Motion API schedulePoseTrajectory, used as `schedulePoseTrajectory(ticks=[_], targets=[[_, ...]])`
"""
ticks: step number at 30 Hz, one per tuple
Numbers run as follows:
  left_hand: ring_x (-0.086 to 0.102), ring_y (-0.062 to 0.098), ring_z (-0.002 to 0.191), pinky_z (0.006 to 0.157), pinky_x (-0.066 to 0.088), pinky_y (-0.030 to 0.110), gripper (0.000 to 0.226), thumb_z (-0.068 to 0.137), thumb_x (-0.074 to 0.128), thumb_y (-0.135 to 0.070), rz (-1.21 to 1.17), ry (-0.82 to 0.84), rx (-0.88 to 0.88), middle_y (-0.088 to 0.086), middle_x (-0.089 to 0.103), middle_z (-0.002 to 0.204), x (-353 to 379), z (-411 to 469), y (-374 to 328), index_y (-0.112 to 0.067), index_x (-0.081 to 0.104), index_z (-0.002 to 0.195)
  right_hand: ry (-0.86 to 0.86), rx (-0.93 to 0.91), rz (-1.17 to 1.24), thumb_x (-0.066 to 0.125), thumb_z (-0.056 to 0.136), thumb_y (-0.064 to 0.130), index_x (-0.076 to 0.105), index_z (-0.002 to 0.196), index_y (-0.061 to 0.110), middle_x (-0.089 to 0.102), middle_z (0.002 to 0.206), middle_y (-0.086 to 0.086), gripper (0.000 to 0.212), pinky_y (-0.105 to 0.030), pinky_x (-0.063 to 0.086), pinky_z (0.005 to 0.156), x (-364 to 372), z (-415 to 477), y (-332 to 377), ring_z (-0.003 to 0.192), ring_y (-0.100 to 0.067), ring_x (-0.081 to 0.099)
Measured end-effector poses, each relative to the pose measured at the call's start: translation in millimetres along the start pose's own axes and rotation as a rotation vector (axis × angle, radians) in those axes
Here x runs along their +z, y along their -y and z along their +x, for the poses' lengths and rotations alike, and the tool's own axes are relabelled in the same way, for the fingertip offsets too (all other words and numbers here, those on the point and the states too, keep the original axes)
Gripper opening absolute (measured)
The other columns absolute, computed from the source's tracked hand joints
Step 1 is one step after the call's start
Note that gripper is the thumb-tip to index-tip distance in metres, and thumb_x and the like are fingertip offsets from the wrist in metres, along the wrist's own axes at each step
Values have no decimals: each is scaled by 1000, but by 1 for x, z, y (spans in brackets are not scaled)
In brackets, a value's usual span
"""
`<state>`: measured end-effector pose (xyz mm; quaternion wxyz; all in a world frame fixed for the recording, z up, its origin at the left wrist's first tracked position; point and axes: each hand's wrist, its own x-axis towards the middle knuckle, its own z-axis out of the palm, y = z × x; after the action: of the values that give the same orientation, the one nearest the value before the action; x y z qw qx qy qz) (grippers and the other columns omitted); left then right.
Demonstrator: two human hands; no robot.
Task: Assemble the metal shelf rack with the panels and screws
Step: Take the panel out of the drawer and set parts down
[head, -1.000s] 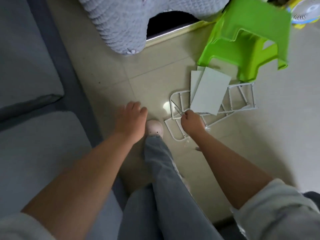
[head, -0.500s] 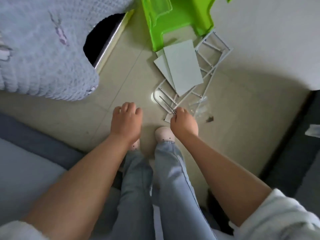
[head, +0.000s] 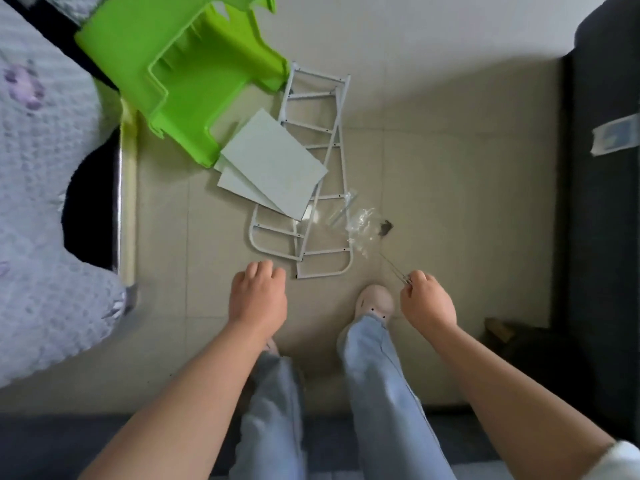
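Observation:
Two white ladder-like metal side frames lie crossed on the tiled floor. White flat panels are stacked on top of them. A clear plastic bag with small screws lies just right of the frames. My right hand pinches a thin strip of that bag's plastic, stretched up toward the bag. My left hand hovers with loosely curled fingers just below the frames' rounded ends, holding nothing.
A green plastic stool lies tipped over behind the panels. A bed with a knitted lilac blanket fills the left. A dark cabinet lines the right. My legs and a pink shoe stand between my hands.
The view has swung round, putting the stool and frames straight ahead. My right hand has come off the frame end and moved right, now pinching the bag's plastic. My left hand stays empty.

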<state>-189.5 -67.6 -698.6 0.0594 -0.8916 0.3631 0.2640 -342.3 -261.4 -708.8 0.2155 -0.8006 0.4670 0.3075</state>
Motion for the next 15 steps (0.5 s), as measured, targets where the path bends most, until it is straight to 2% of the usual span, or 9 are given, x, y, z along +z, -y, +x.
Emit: schedulePoseTrajectory(ticks=[2, 4, 5, 8, 11, 15], targets=[[59, 34, 86, 67, 47, 38, 19, 63, 71, -3, -54, 47, -48, 15, 63, 91, 0, 16, -15, -3, 64, 80, 12, -8, -7, 37, 92, 13, 52, 107, 3, 54, 114, -15, 24, -34, 43, 74, -9, 19, -16, 98, -34, 54], [49, 32, 110, 85, 40, 37, 23, 82, 53, -7, -69, 78, -79, 13, 56, 116, 2, 31, -32, -4, 59, 105, 5, -16, 2, 37, 92, 13, 52, 109, 2, 54, 116, -16, 25, -35, 44, 77, -18, 35, -29, 100, -35, 54], [44, 29, 116, 90, 37, 35, 27, 87, 48, -10, -53, 82, -75, 9, 51, 123, 2, 38, -39, -8, 55, 113, 0, -15, 1, 37, 92, 13, 51, 109, 2, 54, 116, -16, 25, -36, 45, 78, -23, 43, -35, 100, -35, 54], [38, 23, 121, 94, 34, 31, 30, 91, 41, -15, -31, 104, -63, 3, 45, 129, 4, 54, -55, -14, 49, 120, 14, -25, -39, 36, 91, 11, 51, 111, 1, 54, 115, -17, 27, -35, 44, 77, -35, 64, -43, 101, -35, 54], [39, 23, 121, 92, 35, 30, 28, 92, 40, -15, -8, 109, -52, 2, 46, 128, 8, 70, -57, -15, 48, 118, 40, -43, -67, 37, 91, 10, 53, 111, 0, 55, 113, -19, 28, -34, 44, 78, -44, 91, -42, 103, -35, 54], [41, 23, 119, 91, 36, 30, 27, 93, 38, -16, 16, 122, -56, 3, 47, 127, 16, 99, -51, -14, 47, 118, 131, -46, -90, 39, 88, 5, 55, 110, 1, 58, 112, -19, 28, -28, 41, 72, -42, 138, -33, 102, -33, 55]])
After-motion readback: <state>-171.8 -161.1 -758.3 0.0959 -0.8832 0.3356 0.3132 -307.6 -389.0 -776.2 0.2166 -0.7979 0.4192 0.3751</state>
